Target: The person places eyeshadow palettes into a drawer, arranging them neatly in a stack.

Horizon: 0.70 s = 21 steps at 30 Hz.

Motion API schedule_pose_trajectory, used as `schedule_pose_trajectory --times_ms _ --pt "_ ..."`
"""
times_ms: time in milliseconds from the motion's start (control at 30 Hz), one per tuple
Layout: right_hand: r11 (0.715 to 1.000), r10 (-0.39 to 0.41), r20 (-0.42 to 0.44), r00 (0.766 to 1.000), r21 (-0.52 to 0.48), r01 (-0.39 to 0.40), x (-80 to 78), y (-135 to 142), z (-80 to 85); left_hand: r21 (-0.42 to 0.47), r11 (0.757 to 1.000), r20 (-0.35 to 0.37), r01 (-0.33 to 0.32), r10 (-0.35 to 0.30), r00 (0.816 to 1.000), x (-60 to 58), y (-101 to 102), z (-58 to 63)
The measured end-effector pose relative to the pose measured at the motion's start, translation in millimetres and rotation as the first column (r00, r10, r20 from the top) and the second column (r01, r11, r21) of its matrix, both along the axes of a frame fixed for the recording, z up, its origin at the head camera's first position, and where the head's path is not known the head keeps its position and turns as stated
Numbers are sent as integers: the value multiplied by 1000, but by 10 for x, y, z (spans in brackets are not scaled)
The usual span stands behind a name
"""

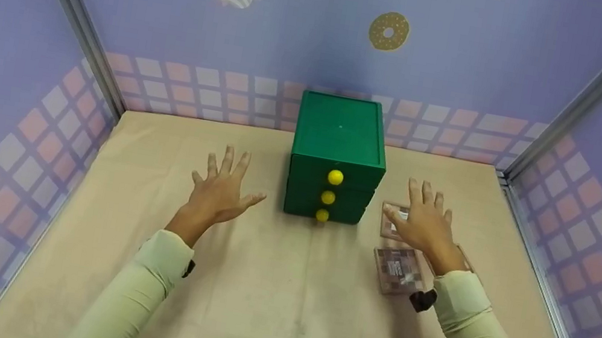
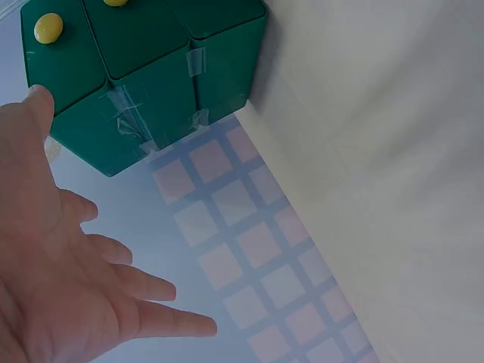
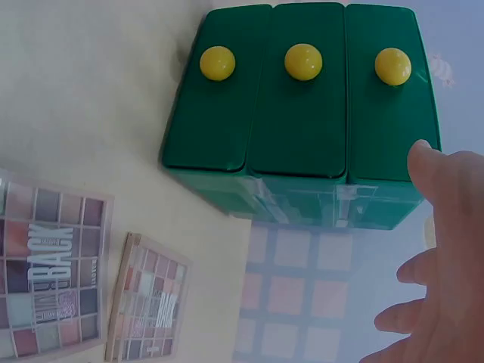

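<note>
A green box with three stacked drawers point(image 1: 343, 133) stands at the back middle of the table, each drawer front bearing a yellow round knob point(image 1: 335, 177). All the drawers look closed, and clear tape point(image 3: 344, 203) shows on the side. To its left my left hand point(image 1: 220, 195) hovers with fingers spread, holding nothing. My right hand point(image 1: 425, 223) is spread the same way on the other side, over eyeshadow palettes. One palette point(image 1: 399, 271) lies in front of that hand; another palette point(image 3: 151, 299) is partly covered by it in the head view.
A beige cloth point(image 1: 253, 308) covers the table. Purple walls point(image 1: 298, 40) with printed sweets and pink and white squares enclose it at the back and both sides. Metal corner posts point(image 1: 76, 15) stand at the back corners. A third flat edge point(image 1: 469, 261) shows beside the right wrist.
</note>
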State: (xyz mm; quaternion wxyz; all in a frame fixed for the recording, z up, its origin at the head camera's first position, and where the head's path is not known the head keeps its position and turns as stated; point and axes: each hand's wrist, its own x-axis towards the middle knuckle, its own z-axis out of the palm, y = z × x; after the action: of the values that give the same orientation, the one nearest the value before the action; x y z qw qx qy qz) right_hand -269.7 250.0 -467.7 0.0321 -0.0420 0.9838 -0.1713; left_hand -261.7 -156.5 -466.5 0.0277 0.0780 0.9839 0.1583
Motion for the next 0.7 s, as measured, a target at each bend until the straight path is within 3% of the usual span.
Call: schedule_pose_trajectory --times_ms 167,367,533,700 --pt "995 -44 -67 997 -89 38 3 -91 30 140 990 7 -24 23 1000 -51 40 41" --pt "960 -111 -153 982 -271 67 12 -250 81 333 942 -10 -38 44 999 -160 178 127" --pt "891 -182 -122 976 -439 111 20 -450 122 470 882 16 -40 37 999 -277 331 210" --pt "790 -223 -35 974 -592 159 37 -703 133 599 788 200 -143 26 980 -377 456 259"
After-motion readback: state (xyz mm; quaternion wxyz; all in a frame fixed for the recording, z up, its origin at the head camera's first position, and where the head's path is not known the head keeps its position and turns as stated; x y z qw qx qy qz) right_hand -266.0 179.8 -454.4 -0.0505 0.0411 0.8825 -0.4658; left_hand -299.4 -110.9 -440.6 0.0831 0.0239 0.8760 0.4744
